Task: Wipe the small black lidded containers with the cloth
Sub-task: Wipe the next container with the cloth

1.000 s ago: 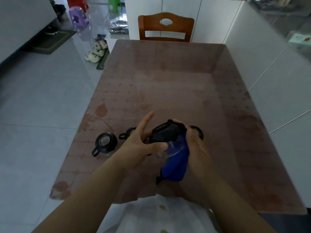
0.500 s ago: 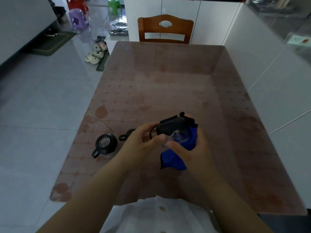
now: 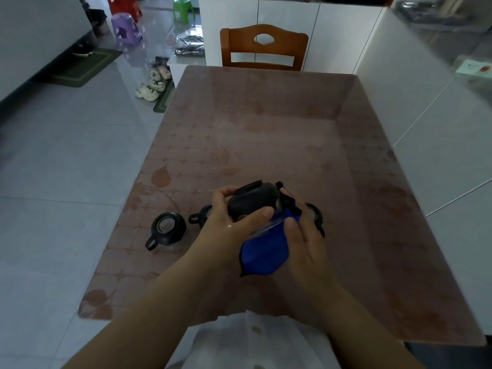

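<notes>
While the left hand (image 3: pixel 229 222) grips one black-lidded container (image 3: pixel 253 201) just below the middle of the frame, its fingers curl over the far side of the lid and its thumb lies across the near side. This container is tilted and held above the table, not resting on it. The right hand (image 3: pixel 303 235) holds a blue cloth (image 3: pixel 266 249) bunched against the container's clear lower part. Its thumb presses on the cloth and its fingers wrap behind. The cloth hangs down between the two wrists.

Three more containers stand on the table (image 3: pixel 266 142). The left container (image 3: pixel 167 230), in the lower left of the frame, stands well apart from the hands, with its lid loop pointing toward the near left. The middle container (image 3: pixel 202 215) shows only partly behind the left hand. The right container (image 3: pixel 314 215) peeks out behind the right hand's knuckles.

The table has a brownish cover patterned with small stars and leaf shapes. A white garment (image 3: pixel 253 339) fills the bottom centre. At the table's far end stands a wooden chair (image 3: pixel 263 47) before white cabinets (image 3: pixel 287 27). In the upper left, on the tiled floor (image 3: pixel 66 155), are a purple stool (image 3: pixel 126 30), a green stool (image 3: pixel 182 8), a dark mat (image 3: pixel 80 66) and pale shoes (image 3: pixel 154 83).
</notes>
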`<state>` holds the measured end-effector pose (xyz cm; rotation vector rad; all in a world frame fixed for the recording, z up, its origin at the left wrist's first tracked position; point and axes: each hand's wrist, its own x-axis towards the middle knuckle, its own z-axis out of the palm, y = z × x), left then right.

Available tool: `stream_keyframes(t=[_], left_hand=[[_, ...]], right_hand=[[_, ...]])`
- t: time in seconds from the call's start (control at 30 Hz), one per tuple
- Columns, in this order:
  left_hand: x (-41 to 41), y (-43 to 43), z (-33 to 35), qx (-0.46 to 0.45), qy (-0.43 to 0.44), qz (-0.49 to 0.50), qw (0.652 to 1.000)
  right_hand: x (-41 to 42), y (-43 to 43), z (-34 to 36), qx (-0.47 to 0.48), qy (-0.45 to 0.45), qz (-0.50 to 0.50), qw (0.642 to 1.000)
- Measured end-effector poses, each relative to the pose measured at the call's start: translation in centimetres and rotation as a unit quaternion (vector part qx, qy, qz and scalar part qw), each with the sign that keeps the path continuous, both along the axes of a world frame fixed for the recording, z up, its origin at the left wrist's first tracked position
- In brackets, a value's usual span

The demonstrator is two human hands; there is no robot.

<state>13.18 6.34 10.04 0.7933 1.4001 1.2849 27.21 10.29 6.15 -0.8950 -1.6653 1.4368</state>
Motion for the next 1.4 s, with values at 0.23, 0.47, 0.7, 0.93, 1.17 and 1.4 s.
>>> stream_keyframes(t=[0.23,0.47,0.7,0.93,1.17,1.4], left_hand=[[-0.8,-0.1,-0.8,0.022,0.023,-0.032,0.999],[-1.3,0.2,-1.0,0.044,0.019,-0.078,0.996],[-1.4,0.2,-1.6,0.05,-0.06,-0.1,0.992],[-1.5,0.2,-1.1,0.015,-0.058,-0.08,0.995],[-1.4,0.1,-0.2,0.002,-0.03,-0.085,0.996],[-0.5,-0.1,0.0,0.006,0.061,-0.005,0.998]], right_hand=[[0.2,1.2,1.6,0.058,-0.008,-0.019,0.998],[-0.5,1.6,1.8,0.076,0.01,0.055,0.995],[0.1,1.8,1.0,-0.021,-0.015,-0.029,0.999],[0.0,0.8,0.2,-0.077,0.018,-0.115,0.99],[0.2,1.0,-0.6,-0.024,0.019,-0.116,0.993],[0.1,0.8,-0.4,0.018,-0.026,-0.087,0.996]])
